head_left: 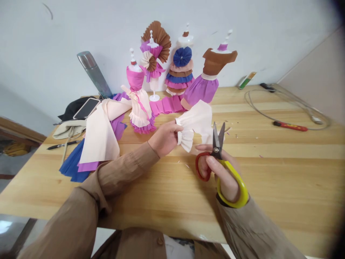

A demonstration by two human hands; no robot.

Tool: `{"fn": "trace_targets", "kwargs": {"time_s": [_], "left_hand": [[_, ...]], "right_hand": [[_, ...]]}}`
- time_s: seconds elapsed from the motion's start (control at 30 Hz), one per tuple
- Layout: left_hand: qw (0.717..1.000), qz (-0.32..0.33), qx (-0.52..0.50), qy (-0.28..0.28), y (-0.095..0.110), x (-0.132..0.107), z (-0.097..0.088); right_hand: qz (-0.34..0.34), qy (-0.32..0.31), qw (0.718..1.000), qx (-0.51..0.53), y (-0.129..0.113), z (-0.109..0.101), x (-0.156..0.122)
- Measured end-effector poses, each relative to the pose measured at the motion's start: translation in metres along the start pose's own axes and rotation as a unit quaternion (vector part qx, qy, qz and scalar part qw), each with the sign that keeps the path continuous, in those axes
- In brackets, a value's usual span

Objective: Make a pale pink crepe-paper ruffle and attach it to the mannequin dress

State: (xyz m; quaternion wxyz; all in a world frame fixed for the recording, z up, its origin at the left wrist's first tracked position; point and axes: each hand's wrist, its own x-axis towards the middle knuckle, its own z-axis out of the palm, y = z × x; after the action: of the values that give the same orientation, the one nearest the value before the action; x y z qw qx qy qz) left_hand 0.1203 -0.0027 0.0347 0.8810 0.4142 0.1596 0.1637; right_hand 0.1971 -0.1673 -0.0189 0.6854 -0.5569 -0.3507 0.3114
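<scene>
My left hand (166, 138) pinches a gathered piece of white crepe paper (198, 117) above the middle of the table. The paper spreads to the right of my fingers, and a small ruffled part hangs below them. My right hand (228, 176) has its thumb and fingers through the handles of a pair of scissors (217, 149), one loop red and the other yellow. The scissor blades stand slightly apart and point away from me, just right of the white paper. Whether the blades touch the paper's edge I cannot tell.
Small dress forms in paper outfits, such as a pink dress (136, 81) and a brown-and-purple dress (208, 77), stand by the wall. Crepe paper sheets (99, 133), a phone (86, 108), a pen (64, 145) and a flask (94, 73) lie left. A red-handled tool (289, 126) and cable (250, 102) lie right.
</scene>
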Motion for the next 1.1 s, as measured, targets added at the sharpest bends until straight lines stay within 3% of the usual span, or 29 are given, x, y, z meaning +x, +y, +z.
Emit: {"fn": "trace_targets", "kwargs": {"time_s": [0.17, 0.37, 0.6, 0.7, 0.87, 1.1], "left_hand": [[0.999, -0.023, -0.029, 0.008, 0.000, 0.000, -0.006], [0.999, 0.023, 0.035, -0.014, -0.003, -0.001, -0.001], [0.996, 0.018, 0.084, -0.006, -0.010, -0.001, -0.005], [0.994, 0.005, 0.099, -0.040, -0.010, -0.002, -0.006], [0.994, -0.024, 0.087, -0.059, -0.011, -0.004, -0.004], [0.995, -0.067, 0.015, -0.070, -0.024, 0.000, -0.008]], "right_hand": [[0.049, 0.042, 0.997, 0.042, -0.011, 0.005, 0.003], [0.072, 0.051, 0.993, 0.073, -0.014, 0.007, 0.003], [-0.033, 0.149, 0.988, 0.029, -0.008, -0.014, 0.014], [-0.058, 0.170, 0.983, -0.023, -0.017, -0.013, 0.018], [-0.012, 0.147, 0.985, -0.094, -0.032, -0.008, 0.021], [0.054, 0.055, 0.982, -0.172, -0.044, -0.026, 0.037]]}}
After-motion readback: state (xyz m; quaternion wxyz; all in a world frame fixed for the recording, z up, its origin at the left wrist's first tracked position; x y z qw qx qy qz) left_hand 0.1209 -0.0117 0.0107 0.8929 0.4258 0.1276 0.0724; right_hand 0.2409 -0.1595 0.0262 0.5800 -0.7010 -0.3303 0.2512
